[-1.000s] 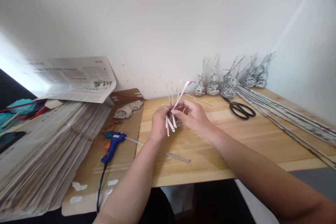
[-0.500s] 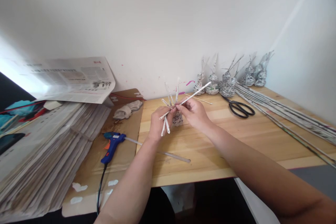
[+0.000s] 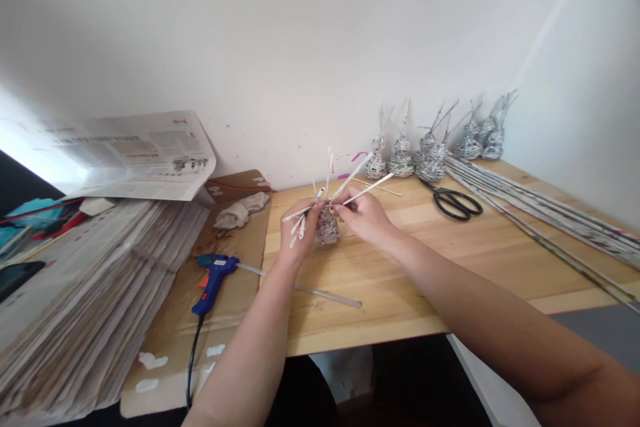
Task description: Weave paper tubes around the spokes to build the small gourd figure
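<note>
A small woven newspaper piece (image 3: 328, 229) hangs between my hands over the wooden table, with several rolled-paper tubes fanning out from its top. My left hand (image 3: 299, 230) is closed around its upper left side, and tube ends poke out past the thumb. With thumb and fingertips my right hand (image 3: 364, 213) pinches a white paper tube (image 3: 367, 188) close to the woven body. That tube slants up to the right. The fingers partly hide where the tubes meet the weave.
Finished-looking woven figures (image 3: 401, 159) line the wall at right. Black scissors (image 3: 456, 203) and long paper tubes (image 3: 530, 210) lie before them. Left are a blue glue gun (image 3: 216, 280) with its glue stick (image 3: 330, 295), crumpled gloves (image 3: 243, 210) and a newspaper stack (image 3: 125, 307).
The woven piece has turned and shifted slightly left, so more of its body shows. The tube at my right hand has swung lower, and the other tubes point in different directions.
</note>
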A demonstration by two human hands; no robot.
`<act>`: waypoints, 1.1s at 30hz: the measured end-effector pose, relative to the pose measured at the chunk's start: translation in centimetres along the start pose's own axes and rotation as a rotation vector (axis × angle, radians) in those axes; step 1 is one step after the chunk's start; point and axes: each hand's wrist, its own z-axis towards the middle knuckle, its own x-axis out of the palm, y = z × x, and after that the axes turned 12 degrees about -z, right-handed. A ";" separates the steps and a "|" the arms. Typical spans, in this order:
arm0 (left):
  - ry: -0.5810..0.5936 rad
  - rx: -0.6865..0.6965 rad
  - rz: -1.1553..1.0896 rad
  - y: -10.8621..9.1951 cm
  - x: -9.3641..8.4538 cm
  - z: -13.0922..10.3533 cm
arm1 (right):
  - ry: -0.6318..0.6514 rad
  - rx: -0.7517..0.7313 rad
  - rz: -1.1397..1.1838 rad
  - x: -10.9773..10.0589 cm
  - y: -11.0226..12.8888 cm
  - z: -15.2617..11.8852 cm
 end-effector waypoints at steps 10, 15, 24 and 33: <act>-0.046 -0.150 -0.196 -0.8 0.7 0.0 | 0.121 0.291 0.426 -0.1 0.7 0.3; -0.076 -0.131 -0.162 -0.7 0.6 0.0 | 0.158 0.322 0.495 0.1 0.5 0.3; -0.105 -0.058 -0.107 0.4 0.7 0.0 | 0.188 0.258 0.480 0.0 0.7 0.2; -0.092 -0.013 -0.077 0.8 0.6 -0.1 | 0.253 0.320 0.514 0.0 0.1 0.4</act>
